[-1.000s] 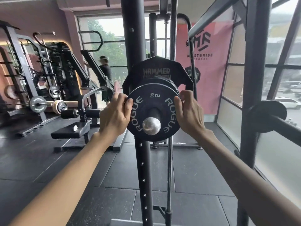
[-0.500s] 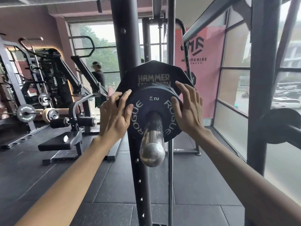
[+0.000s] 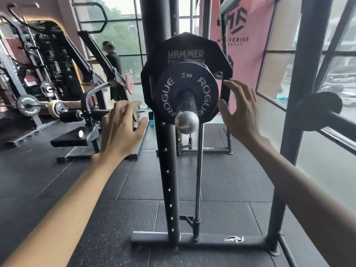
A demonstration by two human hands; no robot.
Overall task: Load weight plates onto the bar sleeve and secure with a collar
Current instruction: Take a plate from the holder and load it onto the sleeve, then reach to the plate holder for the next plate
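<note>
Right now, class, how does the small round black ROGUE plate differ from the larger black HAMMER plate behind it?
The small round black ROGUE plate is smaller; the larger black HAMMER plate shows past it above and beside. The ROGUE plate's rim is circular, the HAMMER plate's many-sided. The ROGUE plate sits in front, the HAMMER plate behind. Both are black, on the steel bar sleeve.

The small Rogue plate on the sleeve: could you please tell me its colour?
The plate is black with white lettering; head view.
</note>
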